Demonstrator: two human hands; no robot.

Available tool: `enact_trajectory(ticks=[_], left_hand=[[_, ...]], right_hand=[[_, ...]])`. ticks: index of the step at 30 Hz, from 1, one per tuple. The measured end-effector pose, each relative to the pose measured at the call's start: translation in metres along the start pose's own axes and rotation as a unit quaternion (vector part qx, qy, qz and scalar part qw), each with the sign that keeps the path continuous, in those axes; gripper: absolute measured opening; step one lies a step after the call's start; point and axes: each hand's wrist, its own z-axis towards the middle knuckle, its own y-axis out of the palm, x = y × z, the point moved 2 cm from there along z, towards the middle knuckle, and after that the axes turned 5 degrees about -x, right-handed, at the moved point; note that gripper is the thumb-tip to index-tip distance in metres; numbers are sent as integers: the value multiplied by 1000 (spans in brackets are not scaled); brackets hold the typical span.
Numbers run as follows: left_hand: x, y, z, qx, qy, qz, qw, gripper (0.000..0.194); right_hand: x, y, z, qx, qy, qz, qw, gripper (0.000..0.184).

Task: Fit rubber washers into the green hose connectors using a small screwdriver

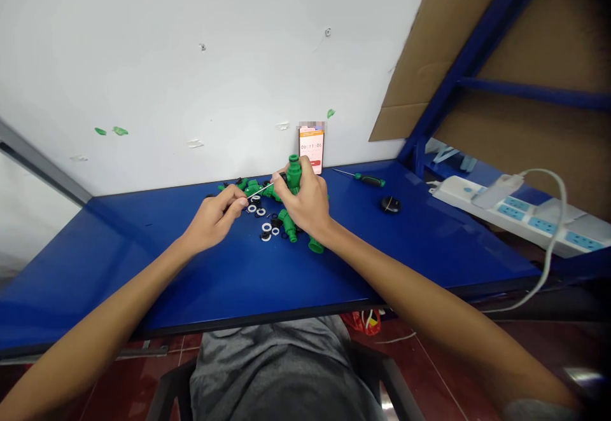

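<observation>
My left hand [217, 219] is closed around the handle of a screwdriver [260, 190], whose thin metal shaft points right and slightly up. My right hand [309, 201] grips a green plastic hose fitting [294, 168] with its ribbed end upright. The shaft's tip reaches the fitting's left side near my right thumb; fingers hide the exact contact. Beneath and between the hands lie white ring washers [266, 227], small black rings and more green fittings [287, 225]. Another green piece [316, 245] sits just below my right wrist.
A phone [311, 151] showing a timer leans against the white wall. To the right on the blue table [191, 287] are a second screwdriver [367, 180] and a round black object [391, 204]. A white power strip [515, 211] with a cable stands beyond the right edge.
</observation>
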Motion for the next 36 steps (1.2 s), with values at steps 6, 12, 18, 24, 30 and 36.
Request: enact_trajectory(ticks=[6, 12, 18, 24, 30, 36], left_hand=[[6, -10, -1, -30, -32, -6, 999, 29], [5, -21, 2, -11, -12, 16, 1000, 33], [2, -20, 2, -36, -51, -76, 995, 33], [4, -17, 2, -23, -36, -84, 995, 42], [4, -10, 1, -46, -69, -86, 993, 27], [10, -10, 2, -53, -39, -76, 995, 22]], right_hand=[[-2, 0, 0, -7, -4, 14, 1000, 28], [-1, 1, -1, -17, -4, 7, 1000, 27], [0, 4, -3, -25, -7, 6, 1000, 27], [2, 5, -2, -23, -4, 0, 1000, 28], [2, 3, 0, -40, -2, 22, 999, 25], [3, 4, 0, -35, -4, -1, 999, 26]])
